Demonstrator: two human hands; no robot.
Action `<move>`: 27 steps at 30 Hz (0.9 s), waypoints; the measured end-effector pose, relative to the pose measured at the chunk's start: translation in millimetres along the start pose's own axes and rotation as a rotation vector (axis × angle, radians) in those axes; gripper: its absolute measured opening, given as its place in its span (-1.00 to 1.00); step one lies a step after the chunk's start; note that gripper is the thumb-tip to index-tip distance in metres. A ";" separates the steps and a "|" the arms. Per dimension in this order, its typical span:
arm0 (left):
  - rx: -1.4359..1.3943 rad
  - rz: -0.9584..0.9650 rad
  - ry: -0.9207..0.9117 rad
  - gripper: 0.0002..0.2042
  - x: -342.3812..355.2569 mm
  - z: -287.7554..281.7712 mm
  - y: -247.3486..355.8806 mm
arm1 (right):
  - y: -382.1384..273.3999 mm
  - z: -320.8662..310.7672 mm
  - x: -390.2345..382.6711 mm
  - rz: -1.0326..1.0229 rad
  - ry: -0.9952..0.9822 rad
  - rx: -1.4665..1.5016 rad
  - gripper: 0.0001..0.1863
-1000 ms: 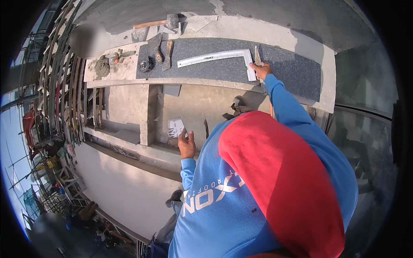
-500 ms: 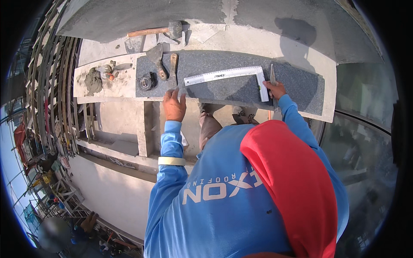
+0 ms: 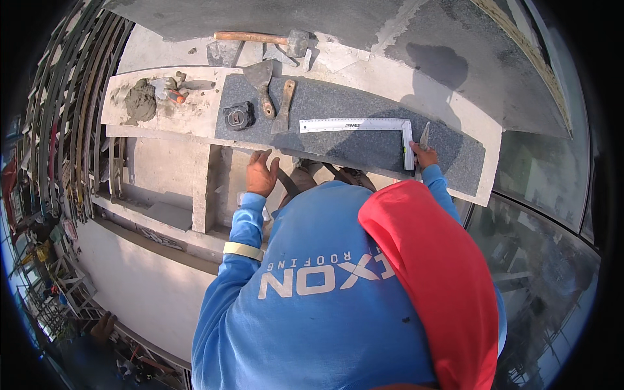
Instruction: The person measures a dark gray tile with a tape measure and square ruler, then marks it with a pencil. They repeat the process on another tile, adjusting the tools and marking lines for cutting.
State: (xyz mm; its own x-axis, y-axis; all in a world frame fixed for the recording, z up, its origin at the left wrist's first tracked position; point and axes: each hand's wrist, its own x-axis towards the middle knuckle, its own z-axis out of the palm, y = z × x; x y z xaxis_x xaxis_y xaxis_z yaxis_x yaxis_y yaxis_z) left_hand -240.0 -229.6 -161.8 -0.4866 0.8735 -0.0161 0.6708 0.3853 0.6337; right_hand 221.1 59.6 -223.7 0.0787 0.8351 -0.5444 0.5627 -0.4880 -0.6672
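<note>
A dark grey stone slab (image 3: 351, 140) lies on a pale board (image 3: 489, 179). My left hand (image 3: 262, 177) is open, palm down, its fingertips at the slab's front edge. My right hand (image 3: 426, 157) is closed around a grey pointed tool (image 3: 424, 134), whose tip sticks up past the fingers; its exact kind is unclear. Right beside that hand is the short arm of a metal try square (image 3: 354, 125) lying on the slab. Left of the square rest a wooden-handled scraper (image 3: 287, 97), a wide putty knife (image 3: 259, 75) and a tape measure (image 3: 240, 117).
Wet mortar (image 3: 140, 104) and a small trowel with an orange part (image 3: 175, 97) sit on the board's left end. A mallet (image 3: 298, 43) lies beyond among stone offcuts. A grey wall (image 3: 325, 16) rises at the back; glass panels (image 3: 546, 175) stand right, metal bars (image 3: 58, 110) left.
My left hand has drawn back from beside the scraper to the slab's front edge. My right hand has slid nearer the front end of the square's short arm. The whole view has shifted.
</note>
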 end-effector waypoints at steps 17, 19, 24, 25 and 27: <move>0.162 -0.376 -0.047 -0.59 -146.5 9.3 112.7 | 29.1 -18.6 30.0 -0.169 -0.500 0.206 -0.63; 0.245 -0.497 0.018 -0.57 -194.8 -15.9 126.2 | 30.9 -16.6 34.3 -0.173 -0.513 0.110 -0.62; 0.178 -1.002 0.535 -0.49 -341.0 -120.3 186.4 | 24.6 -4.8 48.3 -0.164 -0.515 -0.074 -0.59; 0.124 -0.978 0.661 -0.45 -373.7 -145.6 209.9 | 21.7 -3.9 54.1 -0.158 -0.500 -0.096 -0.59; -0.297 -0.393 1.264 -0.16 -432.3 -174.4 270.8 | 16.0 -1.8 66.7 -0.154 -0.457 -0.143 -0.57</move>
State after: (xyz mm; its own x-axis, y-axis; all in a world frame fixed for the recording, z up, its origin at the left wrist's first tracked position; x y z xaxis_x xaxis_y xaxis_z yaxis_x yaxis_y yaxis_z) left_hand 54.3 -554.8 151.7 -0.9010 -0.2084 0.3804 0.3030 0.3250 0.8958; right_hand 236.8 107.9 -269.8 -0.3643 0.6826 -0.6335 0.6489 -0.3018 -0.6984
